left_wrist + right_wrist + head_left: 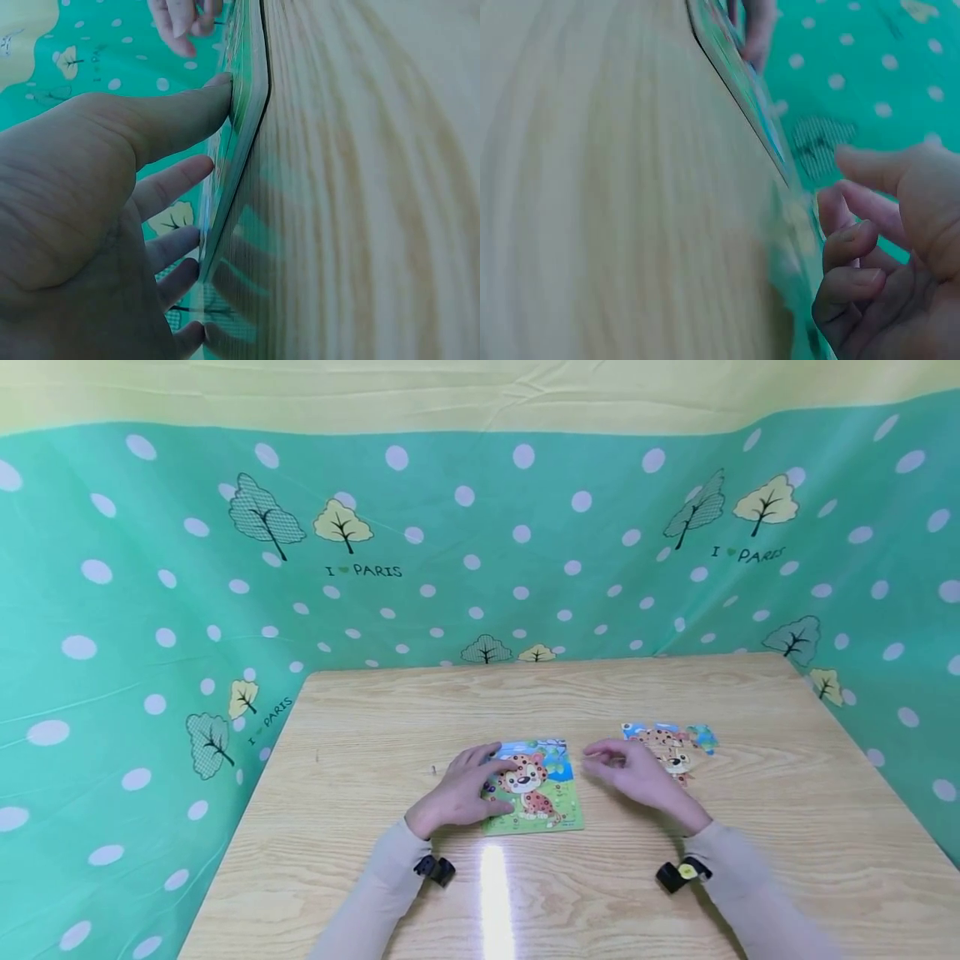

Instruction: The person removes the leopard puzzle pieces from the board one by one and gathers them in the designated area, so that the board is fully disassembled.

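A square picture board (558, 789) with a spotted leopard cub on grass lies flat on the table. My left hand (467, 789) rests over its left side, fingers spread and thumb tip at the lower part of the picture. In the left wrist view, the left thumb (180, 120) touches the board's surface near its edge. My right hand (633, 772) hovers just right of the board, fingers loosely curled. Nothing shows between its thumb and fingers in the right wrist view. Jigsaw pieces (678, 762) with a similar cub lie beyond the right hand, partly hidden by it.
Everything lies on a light wood-grain table (360, 727). A green dotted cloth (420, 543) with printed trees hangs behind it and along both sides. Dark wrist cameras sit on both sleeves. A bright light reflection (495, 893) falls in front of the board.
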`<state>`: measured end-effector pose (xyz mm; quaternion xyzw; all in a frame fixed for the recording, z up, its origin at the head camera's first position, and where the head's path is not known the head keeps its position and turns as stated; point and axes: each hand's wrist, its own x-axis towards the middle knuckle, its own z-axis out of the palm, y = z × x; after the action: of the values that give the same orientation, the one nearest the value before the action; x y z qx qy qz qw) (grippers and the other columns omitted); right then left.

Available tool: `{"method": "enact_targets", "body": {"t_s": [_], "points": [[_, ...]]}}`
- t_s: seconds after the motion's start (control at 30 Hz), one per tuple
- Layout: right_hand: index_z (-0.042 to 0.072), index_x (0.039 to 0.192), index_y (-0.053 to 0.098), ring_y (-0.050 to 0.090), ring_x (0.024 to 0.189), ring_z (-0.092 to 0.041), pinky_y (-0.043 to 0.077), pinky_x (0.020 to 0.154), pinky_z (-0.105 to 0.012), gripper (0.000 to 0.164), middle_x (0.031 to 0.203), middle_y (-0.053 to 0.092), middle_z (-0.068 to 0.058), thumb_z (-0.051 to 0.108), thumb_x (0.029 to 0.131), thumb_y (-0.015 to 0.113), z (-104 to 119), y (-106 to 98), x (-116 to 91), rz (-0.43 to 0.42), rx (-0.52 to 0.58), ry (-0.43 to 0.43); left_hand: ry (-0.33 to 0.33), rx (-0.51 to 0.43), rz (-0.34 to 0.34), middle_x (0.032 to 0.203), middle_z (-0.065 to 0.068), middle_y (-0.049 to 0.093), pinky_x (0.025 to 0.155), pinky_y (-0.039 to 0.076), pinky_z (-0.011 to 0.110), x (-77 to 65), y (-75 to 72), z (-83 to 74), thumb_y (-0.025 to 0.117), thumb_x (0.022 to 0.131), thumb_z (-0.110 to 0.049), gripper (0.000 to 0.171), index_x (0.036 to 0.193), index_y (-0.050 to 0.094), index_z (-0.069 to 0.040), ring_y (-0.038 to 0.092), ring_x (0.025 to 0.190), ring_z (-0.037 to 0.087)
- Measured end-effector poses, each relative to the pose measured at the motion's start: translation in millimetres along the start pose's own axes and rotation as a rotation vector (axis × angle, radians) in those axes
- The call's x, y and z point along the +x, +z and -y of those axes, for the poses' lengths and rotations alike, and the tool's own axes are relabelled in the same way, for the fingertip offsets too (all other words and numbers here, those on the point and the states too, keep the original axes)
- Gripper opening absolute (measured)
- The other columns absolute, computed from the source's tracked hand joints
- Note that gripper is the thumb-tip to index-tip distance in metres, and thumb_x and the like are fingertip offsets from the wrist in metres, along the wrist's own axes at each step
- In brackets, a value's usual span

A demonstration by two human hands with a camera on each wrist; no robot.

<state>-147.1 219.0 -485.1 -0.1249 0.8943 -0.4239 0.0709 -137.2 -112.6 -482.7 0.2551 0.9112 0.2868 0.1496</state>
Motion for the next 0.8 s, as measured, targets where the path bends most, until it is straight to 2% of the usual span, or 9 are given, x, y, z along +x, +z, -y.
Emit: {"method": "enact_targets", "body": {"t_s": [0.13, 0.3, 0.5, 0.6, 0.8], "points": [[0.004, 0.135, 0.071, 0.059, 0.074, -0.01, 0.051, 0.066, -0.023, 0.051, 0.088, 0.069, 0.001, 0.032, 0.094, 0.082, 12, 18, 6, 0.121, -0.011, -0.082, -0.003, -0.004, -0.008, 0.177, 0.011, 0.026, 0.132, 0.016, 0.066, -0.3, 0.2, -0.3, 0.078, 0.097, -0.038, 0.064, 0.156, 0.055, -0.025, 0.02, 0.163, 0.041], [0.01, 0.138, 0.07, 0.047, 0.061, -0.006, 0.04, 0.057, -0.022, 0.062, 0.073, 0.058, 0.007, 0.041, 0.087, 0.088, 20, 30, 10, 0.184, -0.107, -0.083, 0.0, -0.008, -0.007, 0.177, 0.01, 0.026, 0.132, 0.016, 0.066, 0.2, 1.5, 0.2, 0.077, 0.097, -0.038, 0.064, 0.155, 0.056, -0.025, 0.02, 0.163, 0.041], [0.017, 0.126, 0.074, 0.043, 0.056, -0.007, 0.037, 0.054, -0.022, 0.051, 0.068, 0.053, 0.008, 0.042, 0.085, 0.09, 24, 32, 12, 0.218, -0.118, -0.042, -0.001, -0.005, 0.002, 0.177, 0.011, 0.026, 0.132, 0.016, 0.066, -0.1, 0.7, 0.7, 0.077, 0.097, -0.037, 0.064, 0.155, 0.055, -0.024, 0.02, 0.163, 0.04], [0.016, 0.123, 0.073, 0.043, 0.056, -0.007, 0.038, 0.055, -0.023, 0.047, 0.067, 0.052, 0.007, 0.039, 0.086, 0.09, 25, 32, 13, 0.234, -0.095, -0.045, 0.003, -0.008, -0.003, 0.176, 0.013, 0.027, 0.132, 0.016, 0.067, -0.5, 0.0, 0.3, 0.077, 0.097, -0.036, 0.064, 0.155, 0.056, -0.023, 0.021, 0.162, 0.041], [0.01, 0.126, 0.07, 0.044, 0.057, -0.009, 0.038, 0.054, -0.024, 0.053, 0.068, 0.053, 0.005, 0.036, 0.085, 0.092, 25, 30, 15, 0.244, -0.056, -0.029, -0.005, -0.003, 0.003, 0.176, 0.012, 0.026, 0.132, 0.016, 0.066, -0.4, -0.1, 0.2, 0.077, 0.097, -0.037, 0.064, 0.156, 0.055, -0.024, 0.02, 0.163, 0.04]]}}
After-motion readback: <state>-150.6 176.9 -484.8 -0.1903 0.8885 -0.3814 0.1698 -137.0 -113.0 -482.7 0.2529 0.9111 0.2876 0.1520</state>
